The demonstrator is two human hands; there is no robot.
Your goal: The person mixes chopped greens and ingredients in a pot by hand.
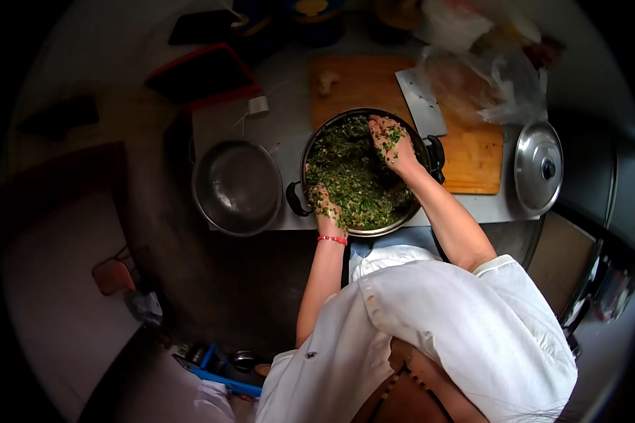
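Note:
Chopped greens (363,204) fill a wide metal pot (367,231) with black side handles. Inside its front left, my left hand (327,209) rests against the greens, its fingers open and partly hidden by bits of green; a red bracelet (332,240) circles that wrist. My right hand (391,144) is over the right back of the pot, fingers stretched out and coated with green pieces. Neither hand visibly grips an object. Dark pot bottom shows between the hands where the greens lie thinner.
Left of the pot stands a metal basin (236,187). Behind and right lies a wooden cutting board (473,166) bearing a cleaver (422,102) and plastic bags (501,81). A pot lid (538,168) sits at the right edge. A red-edged tray (203,74) is at the back left.

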